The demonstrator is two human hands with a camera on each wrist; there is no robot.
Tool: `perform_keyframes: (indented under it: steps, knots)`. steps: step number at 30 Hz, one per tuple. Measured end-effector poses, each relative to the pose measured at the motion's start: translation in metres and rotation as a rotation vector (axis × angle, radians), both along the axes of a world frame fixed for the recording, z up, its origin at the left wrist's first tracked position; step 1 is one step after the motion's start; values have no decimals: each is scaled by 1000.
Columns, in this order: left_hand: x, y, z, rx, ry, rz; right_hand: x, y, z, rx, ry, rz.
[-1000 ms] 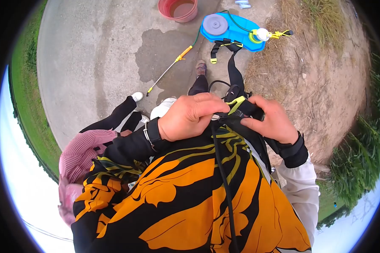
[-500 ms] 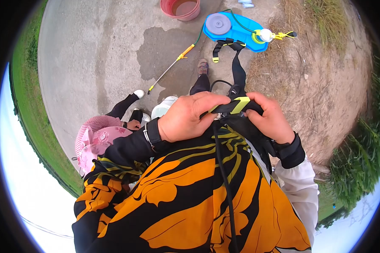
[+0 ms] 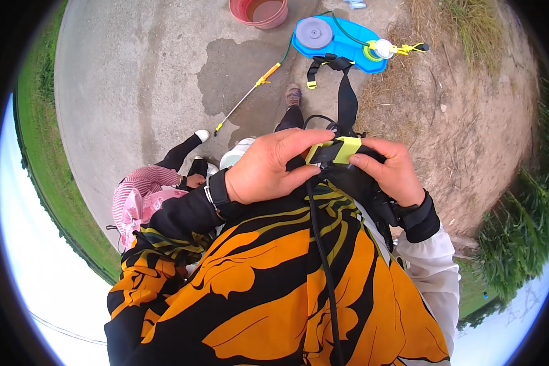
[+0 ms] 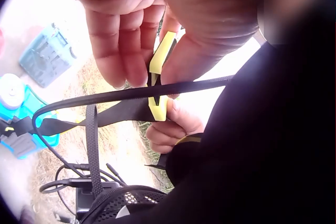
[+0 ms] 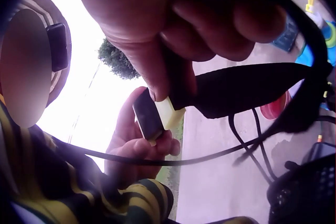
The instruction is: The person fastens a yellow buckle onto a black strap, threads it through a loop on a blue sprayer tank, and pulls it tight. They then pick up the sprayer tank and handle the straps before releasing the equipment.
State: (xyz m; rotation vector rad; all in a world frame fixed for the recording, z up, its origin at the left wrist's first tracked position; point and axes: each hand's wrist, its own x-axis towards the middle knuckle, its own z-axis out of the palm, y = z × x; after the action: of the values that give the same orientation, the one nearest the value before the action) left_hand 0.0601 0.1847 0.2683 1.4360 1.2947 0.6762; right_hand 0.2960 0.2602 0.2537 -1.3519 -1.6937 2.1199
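In the head view my left hand (image 3: 259, 168) pinches the left end of a black and yellow-green strap buckle (image 3: 348, 150) between thumb and fingers. My right hand (image 3: 396, 172) grips its other end, thumb on the yellow-green part. The two hands face each other at waist height, the buckle spanning the gap. From it a black webbing strap (image 3: 347, 102) runs up toward the blue backpack sprayer (image 3: 351, 44) on the ground. In the left wrist view two yellow pieces show, the upper one (image 4: 162, 53) between my left thumb and fingers, the lower one (image 4: 158, 110) at my right fingers.
The sprayer's lance (image 3: 244, 97) lies on the concrete. Behind it stands a red bucket (image 3: 259, 23) with brownish liquid. At the left is another person in a pink striped sleeve (image 3: 155, 175). A black cord (image 3: 323, 244) hangs down my patterned orange and black clothing.
The buckle has turned so its yellow-green parts face up, and both hands have shifted slightly around it. The other person at the left has bent lower.
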Motion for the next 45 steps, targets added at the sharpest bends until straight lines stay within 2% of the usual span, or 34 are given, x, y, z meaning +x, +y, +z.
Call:
perform_keyframes:
  steps: [3,6,9,15,21,27,32,41,45]
  knots:
    - [1,6,1,10,-1,17,0,1,-2,-3,2,9]
    - [1,14,-10,187,40,-25,0,4,-5,-28,14,22]
    - [3,25,-12,187,98,-100,-1,7,-9,-67,35,27]
    - [11,41,-21,388,282,-145,-6,16,-13,-205,22,18]
    - [1,42,-24,448,308,-62,-1,18,-14,-252,33,-28]
    - [-3,40,-21,293,217,-95,10,28,-8,-200,4,72]
    - [-6,35,-22,279,169,-116,19,27,-8,-232,-11,48]
    - [-3,23,-26,213,153,-144,33,25,-14,-277,-120,193]
    - [0,18,-27,204,140,-165,39,19,-20,-303,-141,181]
